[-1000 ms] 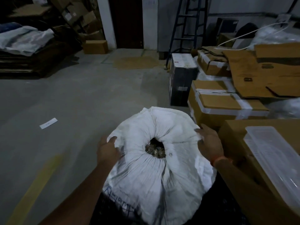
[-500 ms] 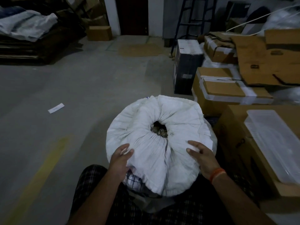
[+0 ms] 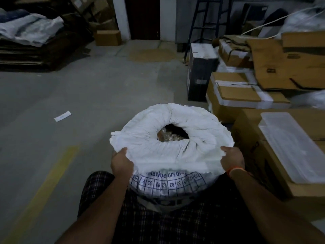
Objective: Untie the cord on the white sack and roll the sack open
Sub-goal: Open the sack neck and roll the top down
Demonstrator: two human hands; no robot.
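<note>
The white sack (image 3: 175,152) stands on the floor between my knees, its top rolled outward into a thick ring. Through the mouth (image 3: 173,133) I see small pale, shiny pieces inside. Blue printed lettering and a grid show on the near side below the roll. My left hand (image 3: 121,163) grips the rolled rim at the near left. My right hand (image 3: 232,160), with an orange band on the wrist, grips the rim at the near right. No cord is visible.
Taped cardboard boxes (image 3: 235,95) and a box topped with a clear plastic tray (image 3: 290,147) crowd the right side. A black box (image 3: 200,71) and a blue ladder (image 3: 207,23) stand behind. A paper slip (image 3: 62,116) and a yellow line (image 3: 45,187) mark the floor at left.
Both hands slid from the sack's sides to its near rim. The rim folded further down, the mouth widened, and printed lettering came into view below the roll.
</note>
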